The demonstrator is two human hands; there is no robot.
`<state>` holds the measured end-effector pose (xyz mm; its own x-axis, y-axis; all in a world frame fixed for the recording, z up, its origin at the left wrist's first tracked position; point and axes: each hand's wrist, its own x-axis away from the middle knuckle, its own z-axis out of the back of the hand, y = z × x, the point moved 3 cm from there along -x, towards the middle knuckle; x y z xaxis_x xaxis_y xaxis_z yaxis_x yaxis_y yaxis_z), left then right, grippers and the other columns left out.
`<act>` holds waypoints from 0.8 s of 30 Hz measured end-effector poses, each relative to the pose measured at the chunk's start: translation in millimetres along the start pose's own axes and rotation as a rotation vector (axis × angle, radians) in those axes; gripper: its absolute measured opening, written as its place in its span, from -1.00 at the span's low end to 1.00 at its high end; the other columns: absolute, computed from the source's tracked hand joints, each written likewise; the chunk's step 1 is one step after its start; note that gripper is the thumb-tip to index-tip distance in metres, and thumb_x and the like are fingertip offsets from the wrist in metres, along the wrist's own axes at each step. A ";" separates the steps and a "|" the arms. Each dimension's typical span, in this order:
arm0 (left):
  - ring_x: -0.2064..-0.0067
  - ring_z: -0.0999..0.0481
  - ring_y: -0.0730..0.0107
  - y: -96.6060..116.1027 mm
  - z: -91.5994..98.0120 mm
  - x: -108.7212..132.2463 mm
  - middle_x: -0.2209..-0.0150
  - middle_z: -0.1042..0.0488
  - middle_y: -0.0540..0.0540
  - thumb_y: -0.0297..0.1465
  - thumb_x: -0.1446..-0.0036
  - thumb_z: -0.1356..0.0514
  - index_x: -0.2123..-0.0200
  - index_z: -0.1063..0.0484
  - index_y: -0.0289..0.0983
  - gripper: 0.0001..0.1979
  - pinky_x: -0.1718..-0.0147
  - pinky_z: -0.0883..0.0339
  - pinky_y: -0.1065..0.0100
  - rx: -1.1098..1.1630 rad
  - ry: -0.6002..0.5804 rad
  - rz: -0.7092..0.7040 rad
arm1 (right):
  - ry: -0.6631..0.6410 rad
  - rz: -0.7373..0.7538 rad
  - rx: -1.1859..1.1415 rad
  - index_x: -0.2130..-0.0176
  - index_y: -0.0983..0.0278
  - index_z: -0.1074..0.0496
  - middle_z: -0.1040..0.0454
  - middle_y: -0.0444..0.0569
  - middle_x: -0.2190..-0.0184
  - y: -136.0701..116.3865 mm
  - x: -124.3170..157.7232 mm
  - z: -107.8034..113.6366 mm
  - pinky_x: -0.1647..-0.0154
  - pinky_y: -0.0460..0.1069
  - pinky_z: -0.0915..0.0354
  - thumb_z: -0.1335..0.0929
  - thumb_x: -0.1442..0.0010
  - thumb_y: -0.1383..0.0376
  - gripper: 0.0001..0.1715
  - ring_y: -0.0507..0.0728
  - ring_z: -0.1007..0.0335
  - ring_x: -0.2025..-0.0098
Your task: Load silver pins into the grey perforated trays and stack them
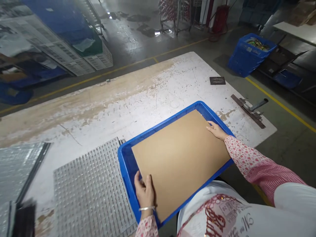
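The left hand (144,194) and right hand (216,130) were well apart, at opposite edges of a flat tan cardboard sheet (177,164) lying inside a shallow blue plastic tray (158,125). The right hand's fingers (210,125) lay open on the sheet, while the left hand curled at its near edge, though whether it pinched the board could not be told. The tray sat on a worn, white-painted surface (148,92), and its near side appeared to reach that surface's edge, close to the person's body. Just beside its left wall lay a silver dimpled metal sheet (91,187), with more silvery sheeting (17,168) beyond it.

The likeliest trouble seemed to be the tray's position: a careless push or lean near the edge could have tipped it off. The board's corners might also have caught under the tray's raised rim and buckled if forced. A sideways slide of the tray could have snagged the dimpled sheet, and that sheet's rough face might have scuffed the cardboard.
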<state>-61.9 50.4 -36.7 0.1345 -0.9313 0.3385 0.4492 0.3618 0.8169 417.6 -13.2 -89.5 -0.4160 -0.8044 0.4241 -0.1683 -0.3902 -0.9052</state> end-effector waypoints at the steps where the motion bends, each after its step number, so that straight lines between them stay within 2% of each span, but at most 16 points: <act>1: 0.06 -0.53 0.01 6.3 2.7 0.0 0.18 -0.53 -0.17 -0.11 -0.04 -0.30 -0.29 -0.14 -0.14 -0.23 -0.05 -0.32 -0.02 -0.064 0.056 -0.058 | 0.007 0.048 0.020 -0.18 0.25 -0.35 -0.55 0.06 0.04 -1.3 0.1 -2.2 -0.08 0.21 -0.37 -0.42 -0.12 0.08 -0.32 0.23 -0.50 0.03; 4: -0.21 -0.34 0.00 26.1 4.6 -11.7 -0.12 -0.42 -0.23 -0.14 -0.12 -0.22 -0.30 -0.13 -0.12 -0.30 -0.21 -0.16 0.03 -0.186 0.120 -0.228 | 0.047 0.223 0.112 -0.30 0.17 -0.21 -0.40 0.04 -0.17 -8.3 -6.7 -10.1 -0.26 0.20 -0.20 -0.38 -0.15 0.10 -0.22 0.21 -0.33 -0.20; 6: -0.28 -0.26 -0.02 33.3 0.8 -24.1 -0.23 -0.32 -0.23 -0.18 -0.13 -0.21 -0.25 -0.24 -0.15 -0.39 -0.25 -0.11 0.02 -0.221 0.104 -0.234 | 0.077 0.289 0.199 -0.28 0.16 -0.26 -0.30 0.00 -0.26 -12.9 -16.1 -15.6 -0.36 0.17 -0.03 -0.37 -0.16 0.12 -0.27 0.19 -0.16 -0.31; 9: -0.20 -0.36 -0.08 35.9 -5.5 -36.6 -0.15 -0.40 -0.27 -0.21 -0.12 -0.22 -0.19 -0.32 -0.18 -0.45 -0.18 -0.21 -0.04 -0.253 0.103 -0.167 | 0.087 0.305 0.301 -0.26 0.16 -0.29 -0.27 -0.03 -0.27 -16.4 -29.2 -21.2 -0.39 0.15 0.04 -0.36 -0.16 0.13 -0.30 0.18 -0.12 -0.33; 13: -0.26 -0.29 -0.01 37.5 -9.8 -36.4 -0.22 -0.34 -0.24 -0.20 -0.15 -0.19 -0.23 -0.28 -0.17 -0.42 -0.23 -0.15 0.03 -0.230 0.146 -0.246 | 0.092 0.349 0.338 -0.30 0.16 -0.23 -0.24 -0.05 -0.29 -15.7 -33.1 -22.1 -0.39 0.17 0.04 -0.34 -0.19 0.12 -0.28 0.19 -0.12 -0.34; 17: -0.22 -0.33 0.01 36.3 -10.8 -37.3 -0.16 -0.41 -0.22 -0.21 -0.14 -0.21 -0.20 -0.32 -0.16 -0.45 -0.18 -0.21 0.05 -0.229 0.176 -0.216 | 0.102 0.281 0.323 -0.30 0.15 -0.23 -0.25 -0.04 -0.28 -10.6 -33.6 -22.3 -0.37 0.22 -0.02 -0.37 -0.16 0.11 -0.24 0.24 -0.12 -0.33; 21: -0.16 -0.40 0.01 36.3 -11.5 -40.5 -0.14 -0.43 -0.24 -0.20 -0.17 -0.19 -0.22 -0.31 -0.18 -0.44 -0.16 -0.23 0.04 -0.256 0.158 -0.184 | 0.104 0.312 0.324 -0.29 0.19 -0.26 -0.26 -0.01 -0.28 -12.4 -34.6 -22.8 -0.39 0.18 0.01 -0.37 -0.16 0.12 -0.25 0.24 -0.14 -0.33; 24: -0.21 -0.36 0.04 36.6 -11.8 -39.5 -0.21 -0.36 -0.25 -0.19 -0.20 -0.16 -0.24 -0.29 -0.20 -0.44 -0.21 -0.17 0.07 -0.257 0.170 -0.251 | 0.102 0.362 0.348 -0.31 0.17 -0.23 -0.24 -0.04 -0.29 -14.9 -34.5 -21.8 -0.39 0.16 0.00 -0.34 -0.20 0.11 -0.27 0.22 -0.14 -0.33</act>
<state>-40.3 99.9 -25.7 0.1271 -0.9910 0.0430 0.6900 0.1195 0.7139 415.0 30.1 -91.2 -0.4810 -0.8744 0.0645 0.3029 -0.2348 -0.9237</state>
